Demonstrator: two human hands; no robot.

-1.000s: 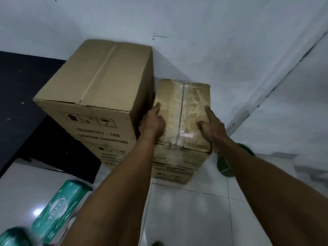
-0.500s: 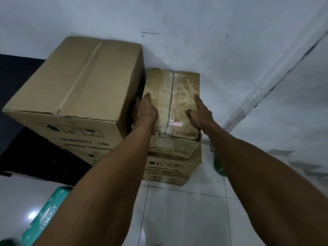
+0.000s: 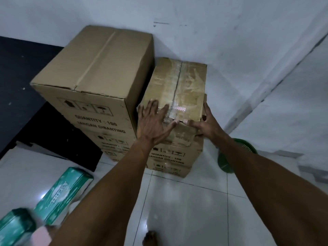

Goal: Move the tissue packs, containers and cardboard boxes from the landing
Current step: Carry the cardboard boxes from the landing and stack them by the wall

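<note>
A small cardboard box (image 3: 179, 86) wrapped in clear tape sits on top of a printed cardboard box (image 3: 170, 158) against the white wall. My left hand (image 3: 152, 121) lies flat on the front left of the taped box's top, fingers straight and spread. My right hand (image 3: 207, 125) clasps its front right corner, with the thumb along the front edge and the fingers on the right side. A taller stack of large cardboard boxes (image 3: 99, 68) stands directly to the left. Two green tissue packs (image 3: 65, 192) (image 3: 14, 226) lie on the floor at bottom left.
A green round container (image 3: 229, 160) lies on the white tile floor right of the boxes, partly behind my right arm. A dark lower area (image 3: 17, 71) lies to the left of the stack. My bare foot (image 3: 150, 238) shows at the bottom edge.
My left hand has moved from the taped box's left edge to lie flat on its top. My right hand slid from the top down to the front right corner.
</note>
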